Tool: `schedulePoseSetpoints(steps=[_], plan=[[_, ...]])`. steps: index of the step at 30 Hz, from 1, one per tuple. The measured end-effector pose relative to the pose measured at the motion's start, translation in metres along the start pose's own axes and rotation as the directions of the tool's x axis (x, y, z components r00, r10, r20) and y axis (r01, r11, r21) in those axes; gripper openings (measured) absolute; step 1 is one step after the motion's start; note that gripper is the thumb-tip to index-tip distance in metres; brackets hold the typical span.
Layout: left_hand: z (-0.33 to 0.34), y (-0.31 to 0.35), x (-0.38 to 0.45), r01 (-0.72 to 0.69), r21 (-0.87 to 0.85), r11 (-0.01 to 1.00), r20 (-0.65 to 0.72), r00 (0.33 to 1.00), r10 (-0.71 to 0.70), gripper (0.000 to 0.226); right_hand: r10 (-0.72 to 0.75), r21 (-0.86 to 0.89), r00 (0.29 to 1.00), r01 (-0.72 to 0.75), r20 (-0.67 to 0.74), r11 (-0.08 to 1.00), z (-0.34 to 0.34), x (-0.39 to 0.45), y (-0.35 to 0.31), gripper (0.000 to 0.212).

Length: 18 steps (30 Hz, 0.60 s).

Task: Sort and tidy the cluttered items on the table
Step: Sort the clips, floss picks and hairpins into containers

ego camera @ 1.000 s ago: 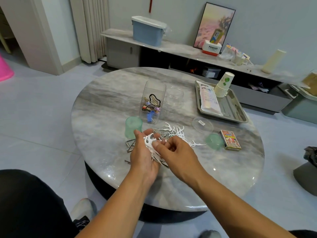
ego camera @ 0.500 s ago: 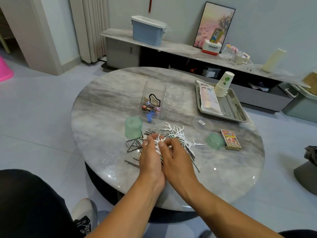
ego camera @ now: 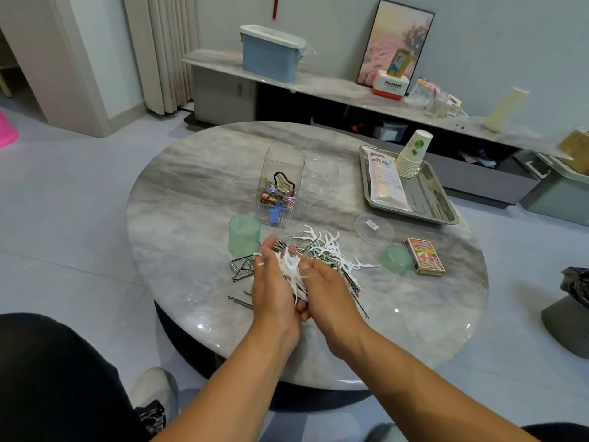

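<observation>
White plastic floss picks (ego camera: 291, 272) sit bunched between our left hand (ego camera: 271, 291) and right hand (ego camera: 328, 298) at lower centre of the frame, both sets of fingers curled around them. More picks (ego camera: 328, 247) lie just above, tangled with dark hairpins (ego camera: 242, 269). We judge the hooked ends may snag pins or slip loose. At centre, the clear ribbed box (ego camera: 280, 189) holds coloured clips; the green cup (ego camera: 244, 235) seems empty, and the steel tray (ego camera: 439, 205) at right carries a packet and stacked paper cups (ego camera: 412, 154).
</observation>
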<state>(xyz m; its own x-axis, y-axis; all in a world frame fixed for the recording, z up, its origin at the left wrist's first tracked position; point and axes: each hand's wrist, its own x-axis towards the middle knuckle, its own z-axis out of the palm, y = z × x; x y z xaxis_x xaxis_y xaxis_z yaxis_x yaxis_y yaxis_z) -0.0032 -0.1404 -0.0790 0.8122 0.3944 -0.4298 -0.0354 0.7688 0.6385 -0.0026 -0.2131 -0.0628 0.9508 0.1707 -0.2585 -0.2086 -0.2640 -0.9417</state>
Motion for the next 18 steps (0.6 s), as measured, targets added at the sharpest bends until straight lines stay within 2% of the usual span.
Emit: schedulePoseSetpoints(steps=[3,9,12,15,18], plan=[[0.001,0.001,0.001,0.033,-0.009,0.999,-0.026,0.999,-0.033,0.028,0.040,-0.011,0.998,-0.040,0.046,0.999,-0.008,0.000,-0.012,0.032],[0.001,-0.003,0.000,-0.020,-0.005,1.000,0.020,1.000,0.020,0.030,-0.076,-0.155,0.997,0.078,0.020,0.985,-0.006,-0.001,-0.010,0.046],[0.001,-0.007,-0.004,-0.049,0.033,0.998,0.048,0.998,0.047,0.029,-0.124,-0.303,0.989,0.143,0.081,0.942,-0.005,-0.005,-0.011,0.042],[0.004,-0.005,-0.012,0.017,0.016,1.000,0.069,0.997,-0.018,0.030,-0.130,-0.425,0.986,0.161,0.101,0.891,-0.004,-0.002,-0.005,0.045],[0.005,-0.004,-0.014,0.064,0.019,0.998,0.110,0.992,-0.066,0.029,-0.131,-0.417,0.989,0.149,0.071,0.896,-0.006,0.001,0.001,0.042]])
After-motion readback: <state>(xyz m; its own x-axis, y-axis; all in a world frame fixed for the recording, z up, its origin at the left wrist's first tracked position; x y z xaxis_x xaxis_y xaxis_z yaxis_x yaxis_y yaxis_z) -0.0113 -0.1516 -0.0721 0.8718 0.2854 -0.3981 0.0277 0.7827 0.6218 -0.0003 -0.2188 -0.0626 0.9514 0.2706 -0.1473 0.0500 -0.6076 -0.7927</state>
